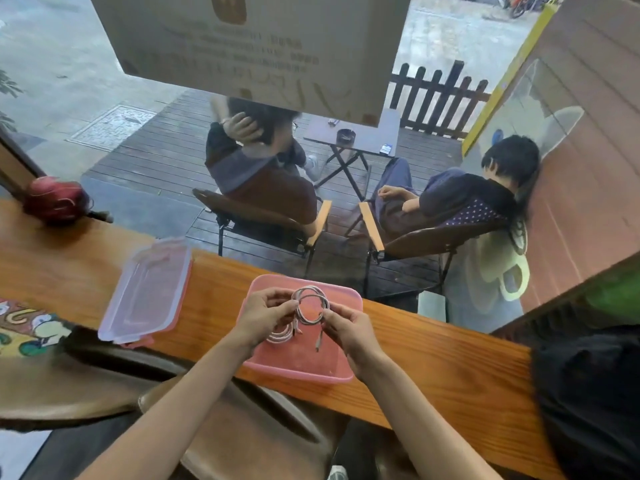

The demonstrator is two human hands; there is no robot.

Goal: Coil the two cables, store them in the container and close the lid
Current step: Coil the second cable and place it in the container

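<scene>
A pink open container point(304, 367) sits on the wooden counter in front of me. Both hands hover over it and hold one white cable coil point(311, 299) between them. My left hand point(265, 315) pinches the coil's left side; my right hand point(349, 329) pinches its lower right, where the cable's plug end point(318, 342) hangs down. A second white coiled cable point(280, 336) lies on the container floor, partly hidden by my left hand. The clear lid with pink clips point(149, 292) lies flat on the counter to the left of the container.
The counter point(433, 358) runs along a window; two people sit on chairs outside behind the glass. A red helmet point(55, 200) rests at the far left of the counter. A dark bag point(588, 393) sits at the right end, and a patterned object point(27, 327) lies at the left edge.
</scene>
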